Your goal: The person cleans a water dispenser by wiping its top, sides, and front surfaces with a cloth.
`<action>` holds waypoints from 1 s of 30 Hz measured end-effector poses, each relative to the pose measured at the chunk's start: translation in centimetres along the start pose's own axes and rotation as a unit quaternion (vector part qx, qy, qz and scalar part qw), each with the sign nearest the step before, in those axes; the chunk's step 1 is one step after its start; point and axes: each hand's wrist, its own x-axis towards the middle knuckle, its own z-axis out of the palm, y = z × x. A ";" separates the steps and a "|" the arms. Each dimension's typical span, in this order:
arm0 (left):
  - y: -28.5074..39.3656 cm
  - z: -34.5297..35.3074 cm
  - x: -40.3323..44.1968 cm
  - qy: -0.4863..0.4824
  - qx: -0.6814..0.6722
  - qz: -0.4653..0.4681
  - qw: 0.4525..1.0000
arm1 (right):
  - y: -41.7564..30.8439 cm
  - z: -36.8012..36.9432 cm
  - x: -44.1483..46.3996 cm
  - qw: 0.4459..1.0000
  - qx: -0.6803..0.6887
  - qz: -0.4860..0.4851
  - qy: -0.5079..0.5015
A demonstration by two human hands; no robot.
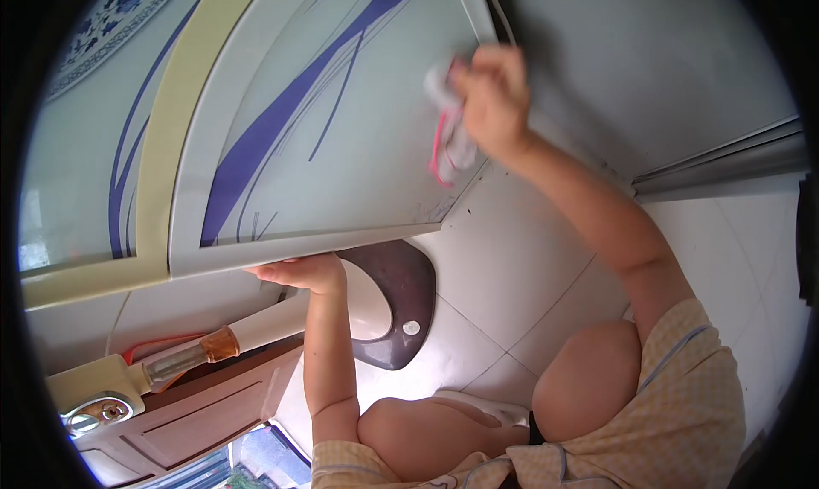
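My right hand (497, 101) is closed around a white cloth (459, 143) with bright pink trim. It holds the cloth against or just over the frosted glass panel (367, 148), near the panel's right side; hand and cloth are slightly blurred. Purple curved stripes run across the glass, and a white frame (316, 248) borders it. My left hand (303, 272) is at the frame's lower edge, fingers stretched out along it and seemingly touching it from below. Part of this hand is hidden by the frame.
A cream strip (166, 139) joins a second glass section on the left. Below stands a white pedestal (363, 297) on a dark base (409, 310), beside a brown wooden panel (188, 412). White floor tiles (503, 267) and a grey metal-edged surface (725, 160) are to the right.
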 end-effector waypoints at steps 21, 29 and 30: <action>1.8 0.9 0.5 -0.063 0.023 0.044 0.997 | -4.2 0.6 -2.0 0.949 0.138 -0.057 -0.277; 2.7 1.4 0.3 -0.063 -0.047 -0.019 0.997 | -10.9 5.9 5.4 0.976 0.099 -0.175 -0.083; 2.6 1.2 0.1 -0.077 -0.074 -0.031 0.994 | -10.4 5.9 3.2 0.967 0.079 -0.231 -0.078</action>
